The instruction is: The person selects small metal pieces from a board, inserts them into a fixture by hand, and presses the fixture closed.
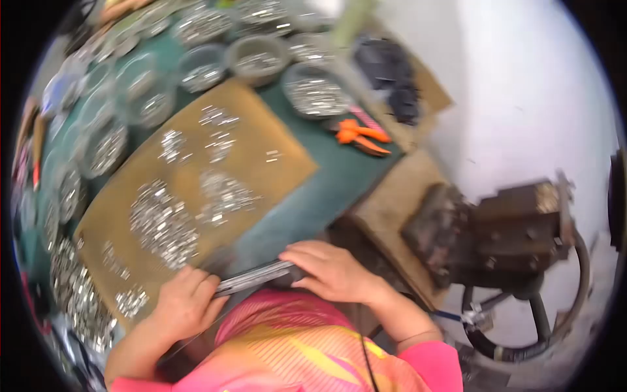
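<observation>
A long, narrow grey metal bar lies across the front of my body, close to the table's near edge. Its left end is gripped by my left hand, fingers closed at the corner of the brown board. My right hand closes on the other end, thumb below and fingers above. Blur hides the bar's details. Just beyond my left hand, small shiny metal pieces lie in loose piles on the brown board.
Bowls of metal parts line the far and left sides of the green table. Orange-handled pliers rest near the right edge, by a bowl. A dark machine with a wheel stands at the right.
</observation>
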A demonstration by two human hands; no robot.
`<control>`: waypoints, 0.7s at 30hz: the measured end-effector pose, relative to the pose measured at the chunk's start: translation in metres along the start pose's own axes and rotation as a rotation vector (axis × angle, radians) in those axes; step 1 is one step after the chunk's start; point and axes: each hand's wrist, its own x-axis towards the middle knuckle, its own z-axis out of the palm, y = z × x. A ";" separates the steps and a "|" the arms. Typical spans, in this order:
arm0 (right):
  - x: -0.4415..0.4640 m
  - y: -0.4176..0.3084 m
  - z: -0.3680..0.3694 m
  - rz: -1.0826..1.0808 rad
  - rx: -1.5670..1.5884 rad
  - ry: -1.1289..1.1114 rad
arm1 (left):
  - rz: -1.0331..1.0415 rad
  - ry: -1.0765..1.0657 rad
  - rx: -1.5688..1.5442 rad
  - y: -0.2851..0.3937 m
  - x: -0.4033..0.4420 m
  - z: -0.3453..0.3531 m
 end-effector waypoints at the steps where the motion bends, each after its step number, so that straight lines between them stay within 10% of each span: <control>1: -0.020 0.000 -0.004 0.047 0.023 0.051 | 0.048 0.011 0.000 0.003 0.016 0.003; 13: -0.225 -0.012 -0.024 0.644 -0.153 1.024 | 0.722 0.025 -0.130 0.126 0.279 0.098; 21: -0.260 -0.015 -0.029 0.766 -0.233 1.070 | 0.819 0.014 -0.179 0.153 0.326 0.155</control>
